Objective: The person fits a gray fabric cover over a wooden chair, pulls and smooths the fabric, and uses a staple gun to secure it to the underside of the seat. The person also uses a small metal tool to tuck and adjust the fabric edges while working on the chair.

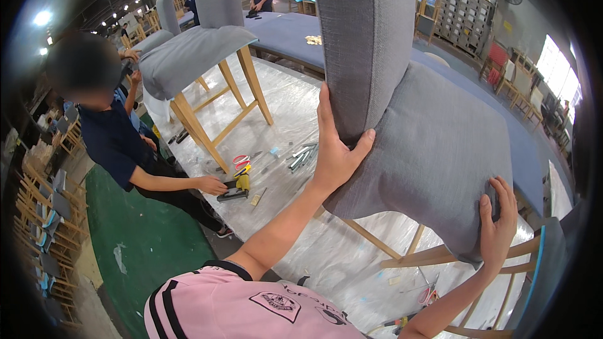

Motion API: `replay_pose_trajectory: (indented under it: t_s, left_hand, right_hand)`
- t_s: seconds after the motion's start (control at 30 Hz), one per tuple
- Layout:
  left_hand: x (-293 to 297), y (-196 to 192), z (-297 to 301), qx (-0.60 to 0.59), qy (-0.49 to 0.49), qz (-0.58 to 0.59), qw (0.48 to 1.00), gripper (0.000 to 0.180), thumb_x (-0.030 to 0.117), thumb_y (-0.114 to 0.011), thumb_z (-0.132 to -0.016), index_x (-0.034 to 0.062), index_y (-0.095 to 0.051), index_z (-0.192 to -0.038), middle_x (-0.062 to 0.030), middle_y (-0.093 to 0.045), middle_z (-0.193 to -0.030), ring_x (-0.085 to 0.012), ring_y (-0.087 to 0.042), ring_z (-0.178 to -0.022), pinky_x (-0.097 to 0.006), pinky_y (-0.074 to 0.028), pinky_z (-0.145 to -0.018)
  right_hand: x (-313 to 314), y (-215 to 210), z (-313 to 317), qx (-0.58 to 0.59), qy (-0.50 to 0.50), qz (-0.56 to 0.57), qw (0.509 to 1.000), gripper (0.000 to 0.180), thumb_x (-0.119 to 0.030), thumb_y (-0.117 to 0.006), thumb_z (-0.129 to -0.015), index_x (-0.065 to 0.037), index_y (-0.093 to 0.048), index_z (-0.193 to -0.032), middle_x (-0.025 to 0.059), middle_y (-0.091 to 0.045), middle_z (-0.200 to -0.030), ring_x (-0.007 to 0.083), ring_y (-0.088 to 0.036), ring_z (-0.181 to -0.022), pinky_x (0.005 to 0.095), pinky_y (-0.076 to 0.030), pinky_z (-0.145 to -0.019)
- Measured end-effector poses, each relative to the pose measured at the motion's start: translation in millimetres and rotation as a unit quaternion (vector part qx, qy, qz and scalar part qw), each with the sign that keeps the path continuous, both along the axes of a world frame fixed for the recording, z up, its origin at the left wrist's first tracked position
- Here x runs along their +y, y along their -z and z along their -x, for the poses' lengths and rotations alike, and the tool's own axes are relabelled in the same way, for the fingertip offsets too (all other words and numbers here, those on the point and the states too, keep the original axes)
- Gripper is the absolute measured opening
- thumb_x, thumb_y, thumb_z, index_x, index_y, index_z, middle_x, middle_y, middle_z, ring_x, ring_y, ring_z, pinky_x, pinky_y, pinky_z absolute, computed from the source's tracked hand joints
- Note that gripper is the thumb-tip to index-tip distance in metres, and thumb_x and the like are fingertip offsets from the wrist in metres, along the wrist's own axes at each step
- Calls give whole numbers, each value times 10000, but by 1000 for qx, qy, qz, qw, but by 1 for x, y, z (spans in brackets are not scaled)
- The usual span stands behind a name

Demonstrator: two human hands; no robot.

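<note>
A grey fabric-covered chair (440, 150) with wooden legs stands on the plastic-covered worktable in front of me. My left hand (339, 157) grips the lower edge of its backrest (361, 44), fingers along the side and thumb across the front, near where back meets seat. At the right, my right hand (499, 223) is closed round the corner of the seat, its fingers curled onto the grey cover. Loose fabric hangs below the seat edge, over the tops of the legs. The far side of the backrest is hidden.
At left a co-worker (113, 132) reaches for a yellow-black staple gun (235, 188) beside red-handled scissors (241, 161). Metal strips (303, 157) lie on the worktable (295, 103). Another grey chair (201, 56) stands behind. A wooden chair frame (527, 251) is at lower right, near more scissors (429, 295).
</note>
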State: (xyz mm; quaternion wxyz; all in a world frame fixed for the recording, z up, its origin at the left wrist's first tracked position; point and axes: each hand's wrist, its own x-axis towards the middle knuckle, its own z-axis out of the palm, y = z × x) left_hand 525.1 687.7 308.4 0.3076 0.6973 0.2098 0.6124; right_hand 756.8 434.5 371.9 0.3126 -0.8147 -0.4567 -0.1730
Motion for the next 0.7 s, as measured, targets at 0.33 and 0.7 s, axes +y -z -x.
replay_pose_trajectory:
  t_s: [0.33, 0.7]
  left_hand:
    - [2, 0, -1, 3, -5, -16, 1000, 1119, 183, -730, -864, 25, 103, -1594, -248, -67, -1649, -353, -152, -1529, -454, -153, -1236]
    - [1, 0, 0, 7, -15, -19, 1000, 1128, 210, -739, -870, 32, 106, -1595, -248, -38, -1655, -363, -130, -1534, -469, -146, -1237]
  right_hand:
    - [0, -1, 2, -1, 9, 3, 1000, 418, -394, -655, -955, -111, -681, -1261, 96, -611, -1382, 320, -525, -1324, 467, -403, -1107]
    - [0, -3, 3, 2, 3, 5, 1000, 404, -385, -647, -963, -111, -681, -1258, 91, -613, -1382, 324, -525, -1325, 462, -396, -1112]
